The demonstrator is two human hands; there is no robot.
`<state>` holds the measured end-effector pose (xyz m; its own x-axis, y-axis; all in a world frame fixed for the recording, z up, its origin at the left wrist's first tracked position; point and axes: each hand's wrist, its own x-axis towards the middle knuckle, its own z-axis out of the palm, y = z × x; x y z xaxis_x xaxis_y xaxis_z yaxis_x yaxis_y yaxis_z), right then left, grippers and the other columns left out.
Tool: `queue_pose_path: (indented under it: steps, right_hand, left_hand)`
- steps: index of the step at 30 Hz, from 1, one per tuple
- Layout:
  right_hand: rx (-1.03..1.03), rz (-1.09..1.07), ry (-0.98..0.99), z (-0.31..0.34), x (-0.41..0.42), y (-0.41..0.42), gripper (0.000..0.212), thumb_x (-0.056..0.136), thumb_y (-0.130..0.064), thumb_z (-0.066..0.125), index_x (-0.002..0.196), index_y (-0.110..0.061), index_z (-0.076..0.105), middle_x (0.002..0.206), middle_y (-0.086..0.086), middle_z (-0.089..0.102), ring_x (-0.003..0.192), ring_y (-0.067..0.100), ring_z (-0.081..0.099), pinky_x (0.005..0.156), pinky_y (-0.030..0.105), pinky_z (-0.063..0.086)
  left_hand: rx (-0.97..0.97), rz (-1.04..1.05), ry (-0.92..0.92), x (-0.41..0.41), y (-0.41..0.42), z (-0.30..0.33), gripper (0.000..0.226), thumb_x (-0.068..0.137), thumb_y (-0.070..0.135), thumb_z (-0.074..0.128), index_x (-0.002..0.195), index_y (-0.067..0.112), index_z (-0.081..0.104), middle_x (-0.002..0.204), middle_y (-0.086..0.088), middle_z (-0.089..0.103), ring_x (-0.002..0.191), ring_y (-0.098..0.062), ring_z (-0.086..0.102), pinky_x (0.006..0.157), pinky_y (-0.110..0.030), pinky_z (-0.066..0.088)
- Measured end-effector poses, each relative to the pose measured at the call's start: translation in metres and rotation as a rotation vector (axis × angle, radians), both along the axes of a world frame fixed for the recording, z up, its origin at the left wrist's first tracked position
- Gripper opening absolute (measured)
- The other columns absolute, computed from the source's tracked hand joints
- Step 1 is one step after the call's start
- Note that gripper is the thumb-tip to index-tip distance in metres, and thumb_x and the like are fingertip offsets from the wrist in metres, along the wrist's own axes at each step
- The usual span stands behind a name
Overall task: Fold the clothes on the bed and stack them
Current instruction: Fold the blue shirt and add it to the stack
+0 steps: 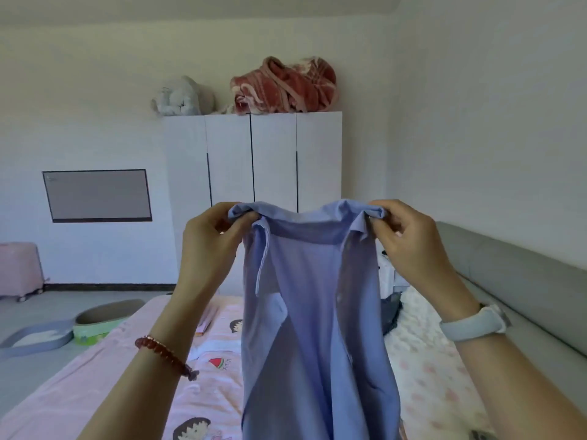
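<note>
While it is hanging above the bed [95, 392], the blue shirt [314, 328] is being pinched at its shoulders by the left hand [211, 246] and right hand [409, 246].

Shirt [317, 312] above bed [111, 376], wardrobe [254, 160] behind.

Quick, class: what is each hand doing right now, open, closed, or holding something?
Left hand: closed, its grip pinching one top corner of the blue shirt.
Right hand: closed, its grip pinching the other top corner, so the shirt hangs above the bed.
</note>
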<state>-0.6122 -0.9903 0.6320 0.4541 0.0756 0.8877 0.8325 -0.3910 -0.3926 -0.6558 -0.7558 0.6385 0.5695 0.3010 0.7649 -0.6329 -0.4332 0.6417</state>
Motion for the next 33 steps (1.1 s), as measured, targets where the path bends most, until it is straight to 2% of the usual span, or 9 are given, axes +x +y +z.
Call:
queue_pose_path:
  steps: [3, 6, 11, 14, 16, 22, 24, 27, 33]
  right_hand:
    - [0.024, -0.2, -0.243, -0.021, 0.011, 0.014, 0.02, 0.088, -0.019, 0.052, 0.095, -0.006, 0.066, 0.076, -0.005, 0.057, 0.065, 0.002, 0.048, 0.061, 0.003, 0.035]
    - [0.117, -0.085, -0.224, -0.031, 0.019, 0.033, 0.018, 0.09, -0.028, 0.045, 0.101, -0.017, 0.053, 0.094, -0.008, 0.048, 0.079, -0.004, 0.047, 0.067, 0.005, 0.038]
    - [0.059, -0.095, -0.109, -0.048, 0.052, 0.073, 0.018, 0.094, -0.019, 0.046, 0.104, -0.005, 0.053, 0.063, -0.007, 0.05, 0.053, 0.011, 0.045, 0.049, 0.016, 0.034]
    - [-0.023, -0.126, -0.101, -0.065, 0.091, 0.105, 0.02, 0.093, -0.021, 0.047, 0.101, -0.005, 0.057, 0.059, -0.016, 0.042, 0.046, 0.004, 0.039, 0.049, 0.01, 0.032]
    - [-0.079, -0.155, -0.033, -0.082, 0.126, 0.13, 0.018, 0.092, -0.019, 0.049, 0.098, -0.006, 0.058, 0.054, -0.019, 0.037, 0.046, 0.005, 0.037, 0.047, 0.022, 0.032]
    - [-0.281, -0.184, 0.376, -0.166, 0.274, 0.224, 0.019, 0.096, -0.015, 0.046, 0.11, -0.005, 0.055, 0.093, 0.009, 0.067, 0.086, 0.037, 0.059, 0.065, 0.039, 0.042]
    - [-0.312, -0.208, 0.611, -0.211, 0.329, 0.252, 0.03, 0.096, -0.016, 0.045, 0.125, -0.007, 0.047, 0.114, 0.016, 0.062, 0.102, 0.038, 0.056, 0.075, 0.039, 0.042]
    - [-0.418, -0.108, 0.961, -0.289, 0.381, 0.276, 0.065, 0.095, -0.018, 0.048, 0.149, -0.013, 0.011, 0.136, 0.018, 0.047, 0.115, 0.035, 0.052, 0.082, 0.033, 0.042]
    - [-0.621, 0.004, 1.33, -0.456, 0.349, 0.27, 0.052, 0.099, -0.014, 0.039, 0.147, -0.009, 0.021, 0.145, 0.014, 0.037, 0.12, 0.029, 0.048, 0.092, 0.033, 0.041]
  left_hand:
    - [0.099, 0.155, -0.092, 0.001, 0.005, -0.02, 0.023, 0.088, 0.015, 0.06, 0.073, 0.032, 0.055, 0.075, 0.015, 0.055, 0.066, 0.007, 0.051, 0.06, -0.007, 0.039]
    - [0.175, 0.236, -0.142, 0.008, 0.014, -0.031, 0.011, 0.09, 0.022, 0.056, 0.083, 0.028, 0.049, 0.087, 0.019, 0.045, 0.076, 0.015, 0.048, 0.062, -0.01, 0.038]
    - [0.247, 0.3, -0.075, 0.037, 0.036, -0.054, 0.014, 0.093, 0.016, 0.052, 0.087, 0.025, 0.043, 0.07, 0.02, 0.05, 0.067, 0.012, 0.051, 0.061, -0.006, 0.036]
    - [0.25, 0.354, 0.038, 0.08, 0.065, -0.074, 0.006, 0.093, 0.022, 0.052, 0.09, 0.018, 0.05, 0.074, 0.01, 0.052, 0.066, -0.007, 0.048, 0.061, -0.02, 0.034]
    - [0.266, 0.386, 0.145, 0.118, 0.093, -0.095, 0.013, 0.093, 0.026, 0.051, 0.091, 0.013, 0.052, 0.082, 0.003, 0.056, 0.072, -0.02, 0.05, 0.066, -0.031, 0.036]
    - [0.296, 0.323, 0.487, 0.267, 0.18, -0.183, 0.02, 0.092, 0.025, 0.053, 0.081, 0.014, 0.042, 0.086, -0.01, 0.057, 0.078, -0.025, 0.049, 0.062, -0.033, 0.031]
    - [0.286, 0.245, 0.689, 0.322, 0.204, -0.227, 0.015, 0.091, 0.025, 0.054, 0.1, 0.013, 0.049, 0.107, -0.014, 0.058, 0.099, -0.031, 0.054, 0.074, -0.037, 0.041]
    - [0.311, 0.184, 0.915, 0.371, 0.23, -0.311, 0.062, 0.091, 0.027, 0.055, 0.143, 0.009, 0.026, 0.142, -0.02, 0.032, 0.129, -0.036, 0.034, 0.103, -0.044, 0.032]
    - [0.276, 0.084, 1.243, 0.326, 0.232, -0.495, 0.058, 0.092, 0.025, 0.053, 0.14, 0.002, 0.031, 0.137, -0.023, 0.037, 0.126, -0.04, 0.038, 0.101, -0.044, 0.033]
